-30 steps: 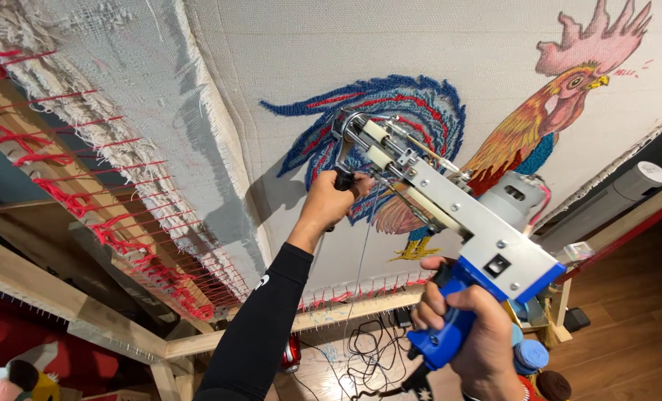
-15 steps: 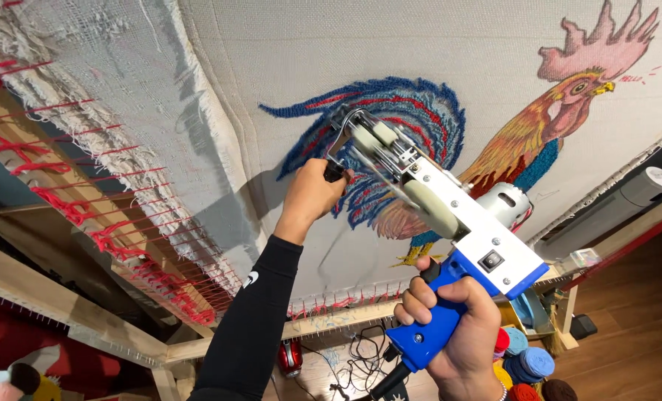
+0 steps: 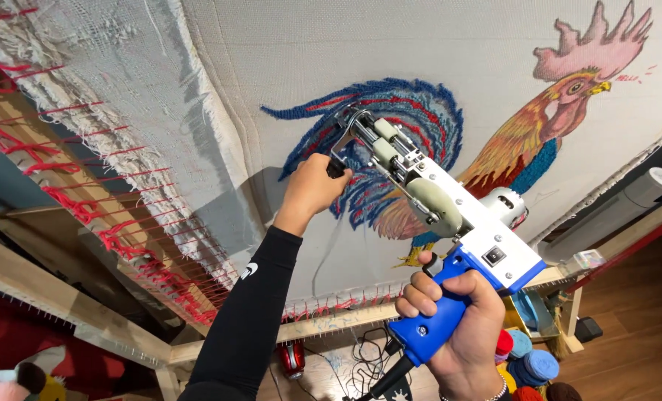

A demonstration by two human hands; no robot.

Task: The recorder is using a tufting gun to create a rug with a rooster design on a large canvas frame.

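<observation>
A white and blue tufting gun (image 3: 450, 223) points at a grey cloth (image 3: 309, 52) stretched on a wooden frame (image 3: 63, 297). On the cloth is a partly tufted rooster (image 3: 546, 126) with a blue and red tail (image 3: 413, 126). My right hand (image 3: 457, 338) grips the gun's blue rear handle. My left hand (image 3: 312, 189), in a black sleeve, holds the gun's black front handle close to the cloth. The gun's tip sits against the tail area.
Red yarn loops (image 3: 101, 223) line the frame's edge with nails. Cones of coloured yarn (image 3: 528, 364) stand on the wooden floor below right. Black cables (image 3: 361, 356) lie under the frame. A white cylinder (image 3: 643, 193) stands at the far right.
Both hands and the gun have shifted slightly up and left along the rooster's tail. The grip of both hands is unchanged.
</observation>
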